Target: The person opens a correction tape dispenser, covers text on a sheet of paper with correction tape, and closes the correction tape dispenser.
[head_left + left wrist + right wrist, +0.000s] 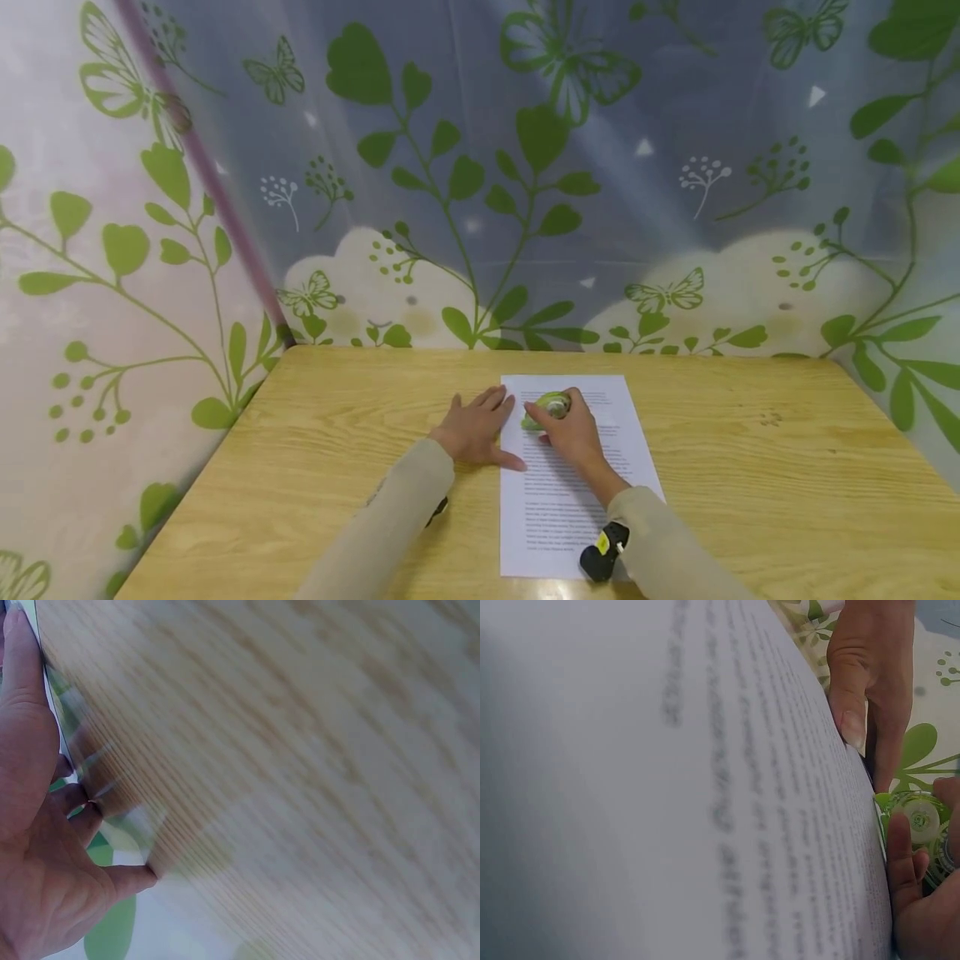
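Observation:
A printed sheet of paper [562, 508] lies on the wooden table in the head view. My left hand [474, 431] rests flat with fingers spread over its upper left edge, the thumb on the paper. My right hand [576, 433] holds a green correction tape [555, 403] between thumb and fingers, low over the upper lines of text. In the right wrist view the clear case of the correction tape [919, 819] shows pale reels inside; its tip against the sheet is hidden. The left wrist view shows the left hand [45, 832] with its fingertips on the tabletop.
The wooden table [750, 467] stretches to both sides of the sheet. A patterned fabric [465, 217] with leaves and butterflies hangs behind the table and along its sides. A black wrist device [602, 554] on the right cuff sits over the sheet's lower right.

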A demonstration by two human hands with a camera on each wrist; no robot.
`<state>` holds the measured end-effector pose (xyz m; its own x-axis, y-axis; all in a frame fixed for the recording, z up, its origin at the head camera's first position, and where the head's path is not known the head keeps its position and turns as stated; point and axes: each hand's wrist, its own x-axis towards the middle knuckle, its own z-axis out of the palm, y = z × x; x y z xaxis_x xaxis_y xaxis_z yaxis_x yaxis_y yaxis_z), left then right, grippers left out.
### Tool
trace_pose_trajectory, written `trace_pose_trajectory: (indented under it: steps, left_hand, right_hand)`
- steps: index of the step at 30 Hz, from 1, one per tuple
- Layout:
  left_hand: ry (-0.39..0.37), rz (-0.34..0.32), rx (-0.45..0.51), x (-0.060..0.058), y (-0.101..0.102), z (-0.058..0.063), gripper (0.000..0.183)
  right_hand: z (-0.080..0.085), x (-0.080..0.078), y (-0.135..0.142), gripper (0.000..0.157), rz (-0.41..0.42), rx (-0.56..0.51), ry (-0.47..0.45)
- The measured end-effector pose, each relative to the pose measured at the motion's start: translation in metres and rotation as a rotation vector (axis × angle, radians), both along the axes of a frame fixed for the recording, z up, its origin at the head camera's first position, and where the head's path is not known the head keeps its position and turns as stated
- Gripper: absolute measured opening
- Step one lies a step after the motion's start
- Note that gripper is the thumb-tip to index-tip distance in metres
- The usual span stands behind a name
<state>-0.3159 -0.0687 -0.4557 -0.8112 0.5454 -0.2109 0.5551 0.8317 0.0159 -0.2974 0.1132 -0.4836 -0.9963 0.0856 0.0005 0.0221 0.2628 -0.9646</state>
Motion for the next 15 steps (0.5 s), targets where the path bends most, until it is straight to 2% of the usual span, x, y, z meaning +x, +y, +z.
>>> trace_pose_trajectory:
  steps: [9,15]
  left_hand:
    - [0.010,-0.001,-0.020,-0.0001,0.0000,0.0007,0.111]
    - [0.007,0.007,-0.015,0.0001,0.0002,-0.0001,0.111]
  right_hand:
    - [-0.0003,0.0001,-0.0015,0.046,-0.002,0.031,0.009]
    - [0.0023,0.0010,-0.0036,0.042,0.016,0.103,0.029]
